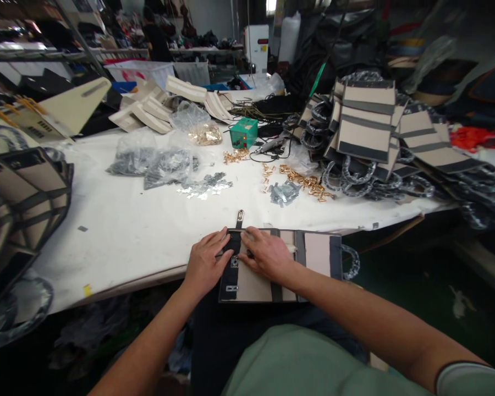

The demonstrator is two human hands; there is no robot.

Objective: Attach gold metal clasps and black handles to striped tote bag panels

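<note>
An unfinished handbag panel (253, 278), beige board with dark strips, lies across my lap against the table's front edge. My left hand (206, 258) grips the black strip at its left end, thumb and fingers pressed onto it. Across from it, my right hand (268, 253) holds the same strip with bent fingers; what lies beneath the fingertips is hidden. A strap with a gold clasp (240, 215) sticks out past the far edge onto the table. Metal plates show on the strip, one small silver bracket (232, 288) nearest me. A plastic-wrapped handle (350, 261) hangs at the right end.
Silver metal plates (206, 187) and gold-coloured fittings (305, 180) lie on the white table (136, 236). Behind them stands a green box (243, 133) with a corded tool (270, 145). Stacked bag panels (365, 124) rise at right, others (20, 192) at left. A person (155, 36) stands far back.
</note>
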